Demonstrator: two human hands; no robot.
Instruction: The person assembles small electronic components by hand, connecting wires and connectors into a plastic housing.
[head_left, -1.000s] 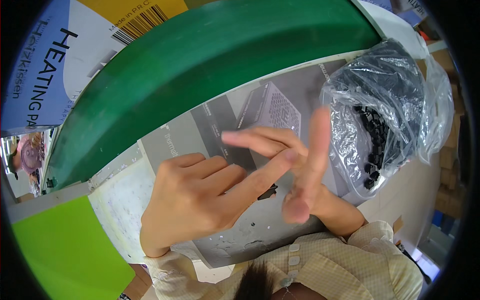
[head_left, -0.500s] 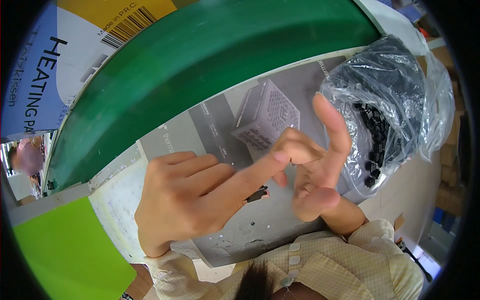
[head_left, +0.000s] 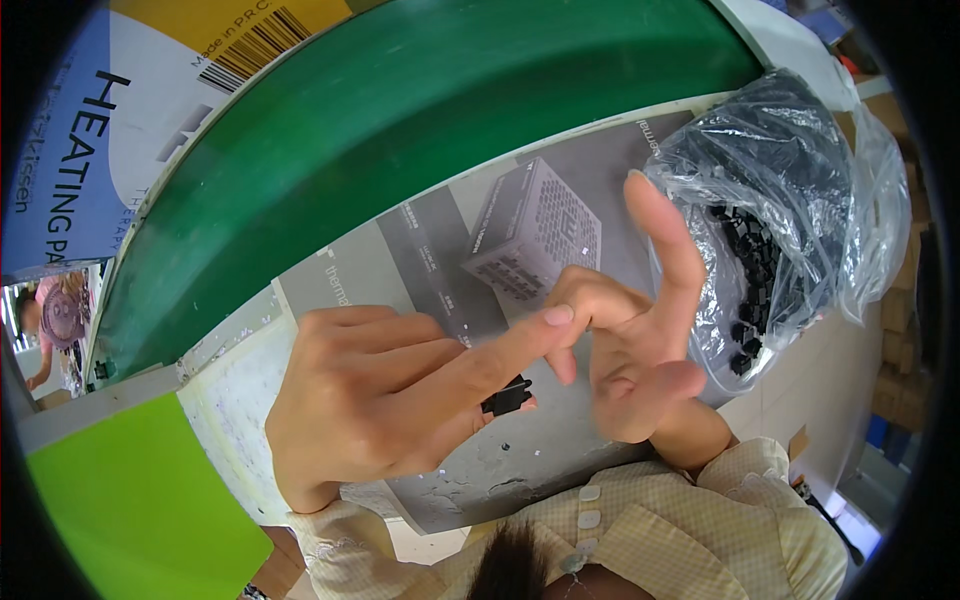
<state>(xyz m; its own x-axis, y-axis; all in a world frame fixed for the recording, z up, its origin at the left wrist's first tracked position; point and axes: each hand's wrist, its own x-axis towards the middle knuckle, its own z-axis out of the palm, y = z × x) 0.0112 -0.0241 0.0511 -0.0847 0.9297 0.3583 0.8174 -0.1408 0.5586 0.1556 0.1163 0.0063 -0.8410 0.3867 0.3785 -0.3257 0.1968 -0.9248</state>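
Note:
My left hand [head_left: 365, 400] is closed around a small black plastic part [head_left: 508, 397], whose end shows below its outstretched index finger. That fingertip meets a bent finger of my right hand [head_left: 640, 330]; whether anything tiny lies between them is hidden. The right hand has its palm turned partly up, with one finger raised, the thumb apart and the others bent toward the left hand. Beneath both hands lies a grey printed cardboard sheet [head_left: 400, 250]. At the right, a clear plastic bag [head_left: 790, 150] holds many small black parts [head_left: 750, 290].
Beyond the work surface curves a green belt-like surface [head_left: 400, 130]. A printed carton [head_left: 150, 120] stands at the far left, above a bright green panel [head_left: 140, 490]. Another person [head_left: 50, 320] shows at the left edge. Brown cartons [head_left: 900, 350] are stacked at the far right.
More of the black part shows below the left index finger now. The right thumb has shifted slightly outward and up, while both hands stay in nearly the same place.

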